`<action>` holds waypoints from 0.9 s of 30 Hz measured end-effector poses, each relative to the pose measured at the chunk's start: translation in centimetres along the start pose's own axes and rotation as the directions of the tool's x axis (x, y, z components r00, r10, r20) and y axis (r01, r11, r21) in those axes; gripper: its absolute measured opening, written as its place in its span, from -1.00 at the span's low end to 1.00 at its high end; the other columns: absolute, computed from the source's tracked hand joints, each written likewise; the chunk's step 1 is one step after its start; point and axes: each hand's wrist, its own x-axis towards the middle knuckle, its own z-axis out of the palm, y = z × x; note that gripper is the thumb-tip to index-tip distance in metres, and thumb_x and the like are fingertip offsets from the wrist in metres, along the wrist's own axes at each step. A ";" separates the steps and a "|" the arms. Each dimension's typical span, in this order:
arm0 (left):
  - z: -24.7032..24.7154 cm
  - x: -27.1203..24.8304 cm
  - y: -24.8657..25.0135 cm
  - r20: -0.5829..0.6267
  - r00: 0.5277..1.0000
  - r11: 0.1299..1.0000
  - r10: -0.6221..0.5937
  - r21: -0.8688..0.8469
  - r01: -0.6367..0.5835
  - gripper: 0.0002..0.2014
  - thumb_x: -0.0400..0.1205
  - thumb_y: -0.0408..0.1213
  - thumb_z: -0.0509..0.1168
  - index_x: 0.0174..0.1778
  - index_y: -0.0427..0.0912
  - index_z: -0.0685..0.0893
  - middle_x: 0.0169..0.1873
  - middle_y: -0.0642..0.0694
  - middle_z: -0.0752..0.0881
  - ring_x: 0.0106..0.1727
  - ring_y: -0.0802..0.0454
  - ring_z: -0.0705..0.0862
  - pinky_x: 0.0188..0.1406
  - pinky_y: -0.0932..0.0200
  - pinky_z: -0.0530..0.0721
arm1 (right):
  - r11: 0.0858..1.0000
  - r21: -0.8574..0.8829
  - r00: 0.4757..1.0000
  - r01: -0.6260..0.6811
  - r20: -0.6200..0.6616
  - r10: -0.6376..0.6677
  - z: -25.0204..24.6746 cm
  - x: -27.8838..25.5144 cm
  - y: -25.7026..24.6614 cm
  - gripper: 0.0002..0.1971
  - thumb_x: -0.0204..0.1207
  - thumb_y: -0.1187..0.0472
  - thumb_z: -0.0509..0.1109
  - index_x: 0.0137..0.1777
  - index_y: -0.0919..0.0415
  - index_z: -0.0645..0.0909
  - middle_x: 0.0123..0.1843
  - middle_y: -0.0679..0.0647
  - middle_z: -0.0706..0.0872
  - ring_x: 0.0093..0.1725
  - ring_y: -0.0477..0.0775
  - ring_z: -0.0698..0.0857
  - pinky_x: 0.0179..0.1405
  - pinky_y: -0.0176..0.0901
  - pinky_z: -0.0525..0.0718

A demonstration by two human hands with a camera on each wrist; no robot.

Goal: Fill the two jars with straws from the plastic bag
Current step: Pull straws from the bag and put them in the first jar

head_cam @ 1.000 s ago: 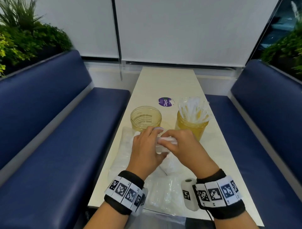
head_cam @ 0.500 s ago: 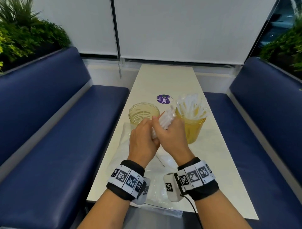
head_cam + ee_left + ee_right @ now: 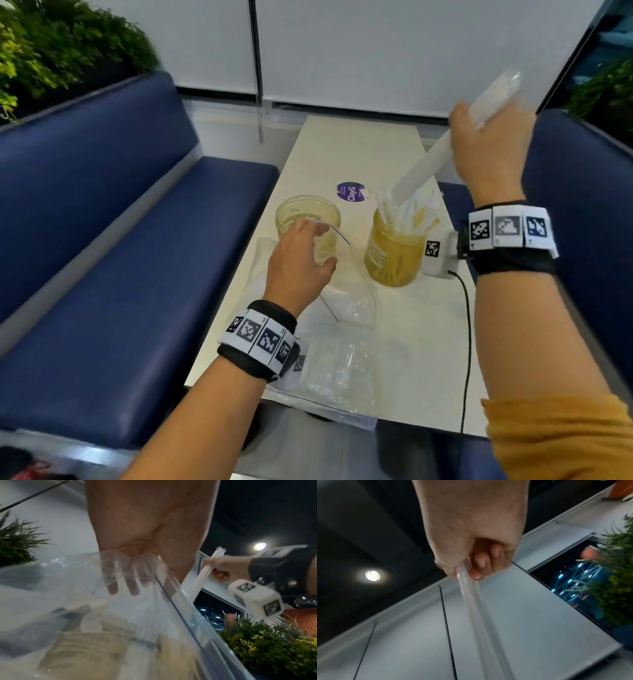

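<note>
Two yellowish clear jars stand mid-table. The left jar point(image 3: 308, 219) holds no straws that I can see; the right jar point(image 3: 394, 253) holds several white straws. My right hand point(image 3: 486, 147) is raised above the right jar and grips a bundle of white straws point(image 3: 421, 168) whose lower ends point down at that jar's mouth. The same bundle point(image 3: 474, 601) runs out of the curled fingers in the right wrist view. My left hand point(image 3: 301, 260) pinches the rim of the clear plastic bag point(image 3: 346, 291) in front of the left jar, fingers seen through the bag point(image 3: 137, 615).
A purple round sticker point(image 3: 351, 192) lies on the cream table point(image 3: 342, 150) behind the jars. More clear plastic point(image 3: 339, 373) lies at the near table edge. Blue benches point(image 3: 130, 274) flank the table on both sides, with plants behind them.
My right hand has risen up and to the right with the straw bundle, from beside the left hand to above the right jar. My left hand now holds the bag alone.
</note>
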 end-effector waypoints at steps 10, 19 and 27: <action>0.2 -0.4 -0.4 0.071 0.997 0.998 0.041 -0.051 -0.038 -0.57 0.53 -0.13 0.51 0.31 0.04 0.60 0.24 0.18 0.54 0.09 0.18 0.66 -0.07 0.32 0.61 | 0.867 -0.486 0.886 -0.110 0.347 0.307 7.3 -6.3 8.9 -0.48 0.56 -0.18 0.39 0.11 0.36 0.65 0.09 0.32 0.72 0.10 0.35 0.70 -0.09 0.00 0.53; 0.1 -0.3 -0.5 0.070 0.996 0.995 0.048 -0.089 -0.042 -0.59 0.54 -0.17 0.49 0.30 0.03 0.61 0.24 0.19 0.55 0.09 0.19 0.66 0.00 0.27 0.63 | 0.909 -0.413 0.985 -0.058 0.122 0.119 7.2 -5.3 8.4 -0.24 0.32 -0.35 0.52 0.44 0.01 0.45 0.33 0.10 0.57 0.30 0.17 0.57 -0.06 -0.04 0.55; 0.1 -0.3 -0.2 0.116 0.991 0.996 0.060 -0.079 -0.051 -0.57 0.55 -0.33 0.38 0.35 0.02 0.58 0.26 0.19 0.53 0.12 0.18 0.65 0.04 0.14 0.69 | 0.666 -0.478 0.746 0.572 0.641 -0.180 10.4 -5.9 11.0 -0.51 0.76 0.18 0.04 0.68 0.20 0.18 0.68 0.14 0.29 0.69 0.23 0.18 0.61 0.17 0.28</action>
